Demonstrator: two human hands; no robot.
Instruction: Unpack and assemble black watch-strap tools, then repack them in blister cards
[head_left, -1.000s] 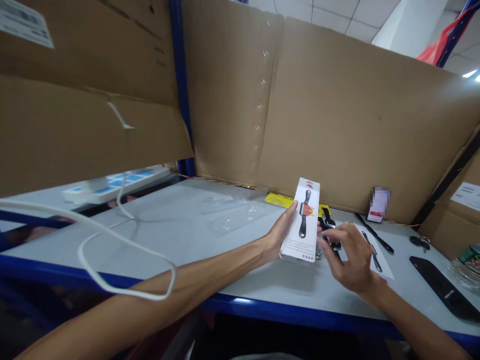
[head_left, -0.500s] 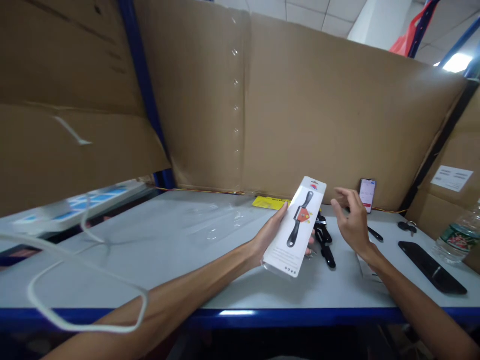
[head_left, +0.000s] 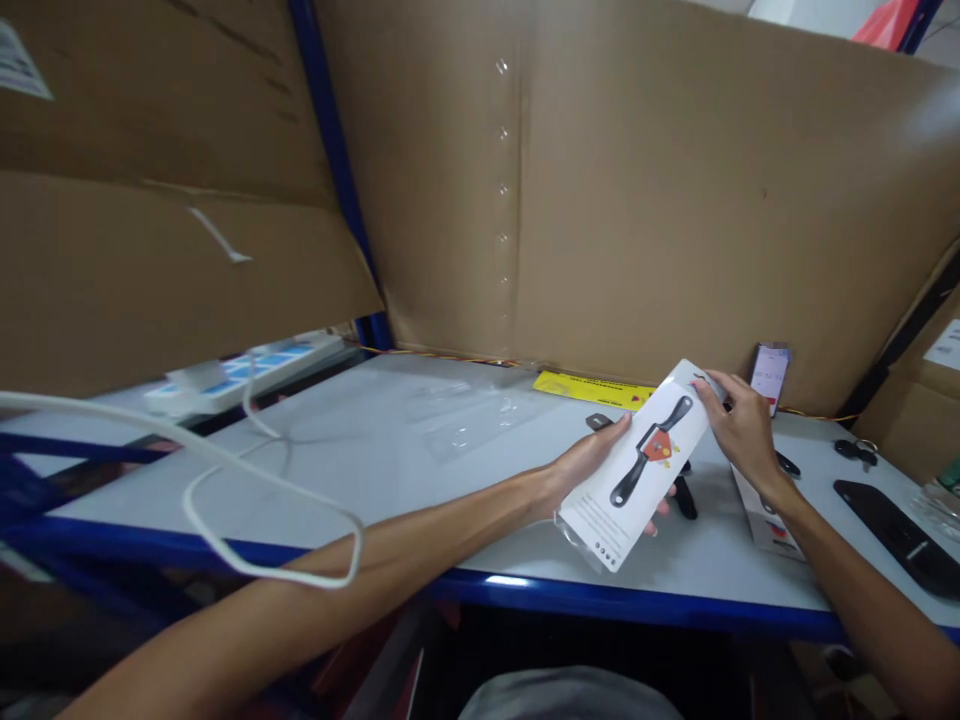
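Note:
A white package printed with a black-handled tool and an orange shape is held tilted above the table. My left hand is wrapped round its lower part, thumb on the left edge and fingertips showing at the right. At the top corner, my right hand pinches the package near its hang hole. Black objects lie partly hidden behind the package. Another white package rests on the table beneath my right wrist.
On the grey table lie a yellow strip, clear plastic, keys and a black case. A lit phone leans at the back. A white cable loops at left near a power strip.
My right hand has moved onto the package's top corner and closed on it. The package now tilts further to the right. The camera view has shifted left and down.

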